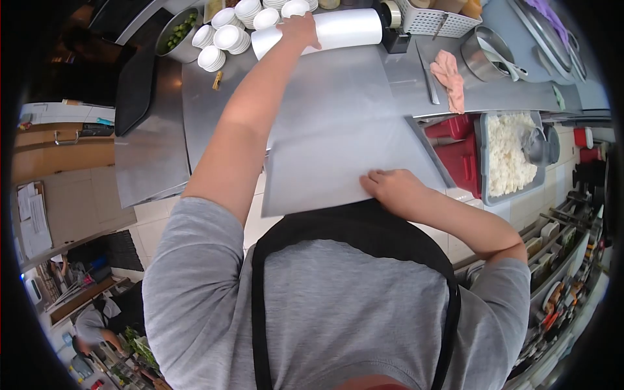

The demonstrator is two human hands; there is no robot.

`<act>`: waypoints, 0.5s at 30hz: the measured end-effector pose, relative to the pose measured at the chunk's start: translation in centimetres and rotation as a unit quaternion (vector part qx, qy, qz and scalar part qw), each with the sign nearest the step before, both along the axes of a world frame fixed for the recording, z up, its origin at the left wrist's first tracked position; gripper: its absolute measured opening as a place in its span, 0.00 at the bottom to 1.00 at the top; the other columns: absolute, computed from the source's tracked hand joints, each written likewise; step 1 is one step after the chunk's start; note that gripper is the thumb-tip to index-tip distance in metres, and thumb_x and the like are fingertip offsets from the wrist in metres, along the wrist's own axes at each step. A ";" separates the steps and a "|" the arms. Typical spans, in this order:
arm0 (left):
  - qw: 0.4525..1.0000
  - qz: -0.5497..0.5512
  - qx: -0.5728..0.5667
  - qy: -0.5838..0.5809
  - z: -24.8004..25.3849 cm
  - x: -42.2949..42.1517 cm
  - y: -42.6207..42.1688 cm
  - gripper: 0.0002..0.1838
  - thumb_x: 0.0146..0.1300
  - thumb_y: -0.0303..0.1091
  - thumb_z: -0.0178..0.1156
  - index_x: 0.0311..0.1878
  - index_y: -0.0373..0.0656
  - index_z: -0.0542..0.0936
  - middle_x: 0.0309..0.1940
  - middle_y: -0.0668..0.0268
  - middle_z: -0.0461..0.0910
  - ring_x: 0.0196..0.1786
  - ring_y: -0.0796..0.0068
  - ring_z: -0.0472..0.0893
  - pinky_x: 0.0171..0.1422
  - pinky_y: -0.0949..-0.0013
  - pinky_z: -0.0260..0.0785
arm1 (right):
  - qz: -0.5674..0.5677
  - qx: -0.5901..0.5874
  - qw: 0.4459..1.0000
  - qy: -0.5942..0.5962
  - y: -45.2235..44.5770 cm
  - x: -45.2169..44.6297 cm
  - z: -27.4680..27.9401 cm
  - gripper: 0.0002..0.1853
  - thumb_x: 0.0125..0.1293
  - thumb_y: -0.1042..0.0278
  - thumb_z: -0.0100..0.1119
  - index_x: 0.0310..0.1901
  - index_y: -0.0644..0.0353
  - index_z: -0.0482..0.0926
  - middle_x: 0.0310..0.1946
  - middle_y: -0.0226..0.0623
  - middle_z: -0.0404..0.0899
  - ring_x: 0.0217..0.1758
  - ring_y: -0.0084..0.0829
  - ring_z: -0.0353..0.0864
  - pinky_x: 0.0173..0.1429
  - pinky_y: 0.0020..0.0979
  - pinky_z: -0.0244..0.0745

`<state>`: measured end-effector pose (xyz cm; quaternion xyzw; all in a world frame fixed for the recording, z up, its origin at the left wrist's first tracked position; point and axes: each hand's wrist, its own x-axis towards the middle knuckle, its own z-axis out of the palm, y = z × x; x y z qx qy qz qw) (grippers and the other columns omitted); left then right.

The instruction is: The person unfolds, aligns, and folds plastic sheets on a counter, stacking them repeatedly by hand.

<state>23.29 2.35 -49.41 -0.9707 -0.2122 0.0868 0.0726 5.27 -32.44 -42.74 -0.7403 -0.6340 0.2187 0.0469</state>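
A thick white roll of clear plastic film lies across the back of the steel counter. My left hand rests on top of the roll, its thumb apart from the other fingers. From the roll a wide translucent plastic sheet stretches toward me over the counter's front edge. My right hand is closed on the sheet's near edge, close to my black apron. Small white cups stand in stacks beside the roll, near my left hand.
Right of the roll are a tape dispenser, a white basket, a knife, a pink cloth and a metal pot. A tub of white food sits lower right. A bowl of green pieces stands left.
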 end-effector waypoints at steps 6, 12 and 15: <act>0.996 -0.053 -0.074 0.009 0.8 0.2 2.0 0.40 0.39 0.54 0.71 0.55 0.41 0.72 0.48 0.60 0.78 0.52 0.58 0.77 0.52 0.49 0.70 | -0.014 -0.035 0.999 -0.035 4.0 6.4 -0.4 0.18 0.50 0.77 0.54 0.45 0.57 0.76 0.30 0.47 0.80 0.35 0.43 0.80 0.38 0.41 0.75; 0.992 -0.117 -0.050 -0.002 2.1 -1.4 0.4 0.28 0.42 0.50 0.71 0.42 0.39 0.80 0.42 0.58 0.81 0.48 0.64 0.79 0.48 0.57 0.73 | -0.127 0.093 0.983 -0.099 13.0 14.1 -6.9 0.22 0.54 0.72 0.56 0.53 0.58 0.71 0.44 0.44 0.77 0.49 0.43 0.75 0.49 0.44 0.70; 0.993 -0.106 -0.035 -0.037 1.1 -2.2 -0.2 0.28 0.46 0.48 0.67 0.50 0.45 0.75 0.43 0.58 0.79 0.48 0.60 0.79 0.50 0.61 0.73 | -0.122 0.115 0.978 -0.120 14.7 15.6 -15.1 0.22 0.57 0.66 0.53 0.55 0.60 0.69 0.55 0.44 0.70 0.59 0.42 0.67 0.55 0.45 0.67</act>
